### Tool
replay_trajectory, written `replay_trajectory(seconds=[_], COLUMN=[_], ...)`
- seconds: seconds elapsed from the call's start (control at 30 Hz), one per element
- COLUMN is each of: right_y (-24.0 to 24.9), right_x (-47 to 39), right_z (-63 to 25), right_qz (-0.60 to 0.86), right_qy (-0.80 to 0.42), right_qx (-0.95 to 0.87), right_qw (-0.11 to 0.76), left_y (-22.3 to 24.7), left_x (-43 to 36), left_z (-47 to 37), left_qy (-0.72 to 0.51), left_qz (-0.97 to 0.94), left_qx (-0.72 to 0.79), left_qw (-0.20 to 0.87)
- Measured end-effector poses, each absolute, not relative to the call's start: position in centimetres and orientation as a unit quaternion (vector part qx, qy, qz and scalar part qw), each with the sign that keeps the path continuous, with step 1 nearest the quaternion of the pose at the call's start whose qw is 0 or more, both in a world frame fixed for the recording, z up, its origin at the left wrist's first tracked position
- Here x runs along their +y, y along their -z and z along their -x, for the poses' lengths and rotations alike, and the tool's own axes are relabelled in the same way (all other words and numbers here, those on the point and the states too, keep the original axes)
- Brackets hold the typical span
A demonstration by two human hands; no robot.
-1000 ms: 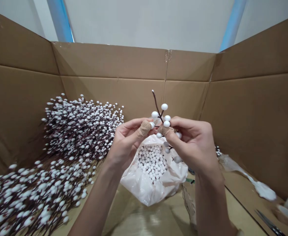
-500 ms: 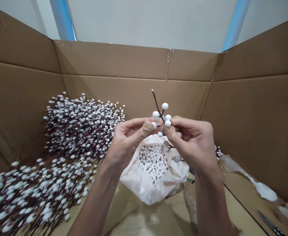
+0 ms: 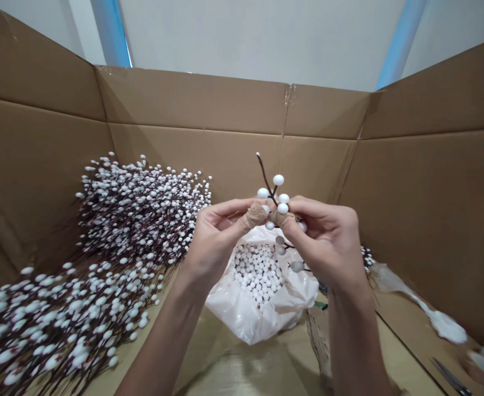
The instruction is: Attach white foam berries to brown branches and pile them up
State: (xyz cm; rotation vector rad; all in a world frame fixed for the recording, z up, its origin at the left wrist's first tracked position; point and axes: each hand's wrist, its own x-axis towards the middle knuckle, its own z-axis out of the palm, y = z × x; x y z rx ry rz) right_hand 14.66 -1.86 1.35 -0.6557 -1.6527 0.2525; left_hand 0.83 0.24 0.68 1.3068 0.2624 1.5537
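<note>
Both thumbs are wrapped in tan tape. My right hand [image 3: 324, 231] pinches a dark brown stem [image 3: 265, 175] that carries several white berries [image 3: 278, 180]. The stem's upper end rises above the fingers, tipped with a small white bit. My left hand [image 3: 221, 234] is closed on a white berry at the left side of the stem, mostly covered by the thumb. The fingertips of both hands nearly meet. Below them lies an open white plastic bag [image 3: 248, 322] full of loose white berries [image 3: 258, 272].
Two large heaps of white-berried stems [image 3: 138, 209] fill the left side. Cardboard walls [image 3: 201, 99] surround the work surface. At the right are a crumpled clear plastic strip [image 3: 407, 291], scissors [image 3: 450, 377] and tape rolls [image 3: 483, 368].
My left hand has moved slightly right, bringing its thumb and the berry against the stem. The right hand keeps its hold with almost no movement.
</note>
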Motion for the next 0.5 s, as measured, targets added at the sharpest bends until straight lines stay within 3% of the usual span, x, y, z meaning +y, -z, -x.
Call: replay_trajectory(seconds=[0.3,0.5], right_y=[-1.7,-1.8], right_x=[-1.6,-1.9], right_z=[-15.6,-15.3], right_qz=[0.264,0.293], right_qy=[-0.267,-0.286], right_qx=[-0.715,-0.711], right_qw=[0.589,0.572], left_y=[-0.3,-0.8], left_x=[0.5,0.7], left_z=[-0.7,0.7], left_qy=[-0.625,-0.593], left_qz=[-0.522,-0.547], left_qx=[0.097,0.109], left_qw=[0.572,0.581])
